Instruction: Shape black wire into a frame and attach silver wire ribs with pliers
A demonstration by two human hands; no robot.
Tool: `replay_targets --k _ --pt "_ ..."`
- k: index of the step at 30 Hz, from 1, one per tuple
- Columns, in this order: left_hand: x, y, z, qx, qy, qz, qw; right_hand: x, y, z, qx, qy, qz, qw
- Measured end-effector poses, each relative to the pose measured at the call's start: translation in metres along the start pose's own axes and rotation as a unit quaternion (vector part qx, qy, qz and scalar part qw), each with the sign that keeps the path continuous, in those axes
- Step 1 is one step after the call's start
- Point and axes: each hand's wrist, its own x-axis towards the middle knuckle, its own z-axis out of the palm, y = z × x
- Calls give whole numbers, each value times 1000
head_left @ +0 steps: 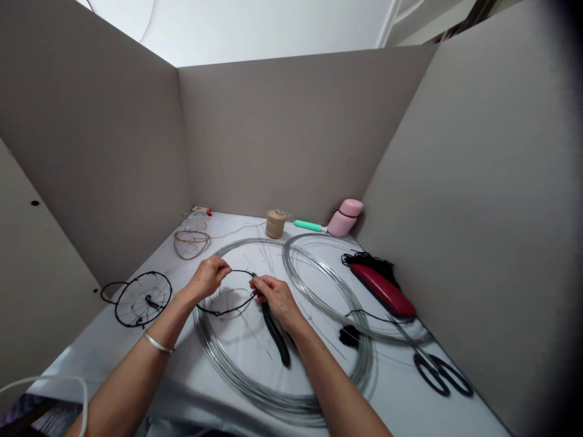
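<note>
My left hand (209, 276) is closed in a pinch at the upper left of a black wire ring (228, 312) with thinner wire inside it. At the ring's right side, the fingers of my right hand (276, 297) are closed on it. Black-handled pliers (275, 337) extend from beneath the right hand; whether the hand also grips them, I cannot tell. The ring is above a large coil of silvery wire (228, 370) on the white table. A second wire coil (319, 291) overlaps it on the right.
Left, a black wire frame with a small loop (143, 298); behind it, a brown-wrapped wire form (191, 243). Farther back are a twine spool (276, 224), a green-handled tool (307, 225) and a pink bottle (345, 218). Right, a red case (382, 291), black yarn (350, 335) and scissors (441, 373).
</note>
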Motion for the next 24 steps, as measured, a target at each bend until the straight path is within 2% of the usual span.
replay_targets --k 7,14,19,24 --pt "9 7 4 32 12 -1 999 11 0 -1 -86 43 -17 995" --pt "4 13 3 29 42 -39 998 15 -11 8 -204 98 -53 973" --pt "4 18 5 -25 60 -74 995 15 -14 13 -241 121 -67 961" --pt "-3 11 -9 -147 67 -96 982 13 -5 13 -219 127 -63 965"
